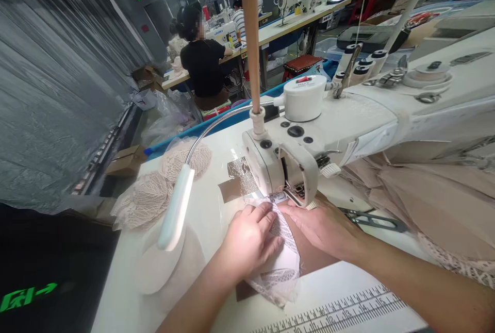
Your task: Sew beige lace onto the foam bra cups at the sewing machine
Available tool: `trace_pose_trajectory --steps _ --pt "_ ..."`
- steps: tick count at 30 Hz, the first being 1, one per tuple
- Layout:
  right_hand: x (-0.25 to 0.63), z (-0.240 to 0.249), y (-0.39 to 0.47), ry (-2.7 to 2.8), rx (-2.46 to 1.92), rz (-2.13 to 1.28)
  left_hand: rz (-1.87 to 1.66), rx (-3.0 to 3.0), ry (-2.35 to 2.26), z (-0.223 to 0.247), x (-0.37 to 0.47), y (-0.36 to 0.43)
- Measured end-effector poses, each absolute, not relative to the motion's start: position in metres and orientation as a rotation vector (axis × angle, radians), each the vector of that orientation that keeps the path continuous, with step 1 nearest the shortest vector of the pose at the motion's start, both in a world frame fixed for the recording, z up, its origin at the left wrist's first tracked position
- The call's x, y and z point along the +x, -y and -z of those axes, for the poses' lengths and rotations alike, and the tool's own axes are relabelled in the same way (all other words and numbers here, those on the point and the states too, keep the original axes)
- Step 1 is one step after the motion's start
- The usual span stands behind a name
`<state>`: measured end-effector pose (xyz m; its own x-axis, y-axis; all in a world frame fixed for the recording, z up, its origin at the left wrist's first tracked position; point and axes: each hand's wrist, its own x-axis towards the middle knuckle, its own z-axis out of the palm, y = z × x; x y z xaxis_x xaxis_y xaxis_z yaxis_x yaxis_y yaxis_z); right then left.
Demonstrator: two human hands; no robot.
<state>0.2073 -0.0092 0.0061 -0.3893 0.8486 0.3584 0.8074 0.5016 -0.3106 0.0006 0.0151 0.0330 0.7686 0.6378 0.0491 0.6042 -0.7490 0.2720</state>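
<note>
A pale lace piece (284, 237) with a white lining-like area lies under the head of a white sewing machine (266, 155). My left hand (249, 237) rests over its left side, fingers slightly bent and pressed down, thumb apart. On the other side, my right hand (323, 225) has its fingertips together at the lace's right edge, close to the presser area. The needle is hidden by the machine's guard. A brown surface shows beneath the lace and right hand.
A lamp (178, 206) on a bendable neck stands left of my hands. Lace cups (145, 199) lie beyond it. A printed ruler (332, 317) runs along the front. Thread snips (377, 219) and beige fabric (448, 194) lie right. A person (203, 60) sits at another machine behind.
</note>
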Motion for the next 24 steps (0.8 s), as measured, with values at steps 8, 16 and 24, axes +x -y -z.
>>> trace_pose_trajectory --steps 8,16,24 --pt "0.2051 -0.0057 0.0110 2.323 -1.333 -0.245 -0.152 2.790 -0.943 -0.0320 0.0005 -0.0193" --pt "0.2053 -0.0066 0.0114 2.337 -1.320 -0.243 -0.412 2.741 -0.757 -0.0272 -0.0036 -0.0206" --pt "0.2058 -0.0089 0.0112 2.358 -1.277 -0.210 -0.382 2.694 -0.717 -0.0270 -0.0048 -0.0207"
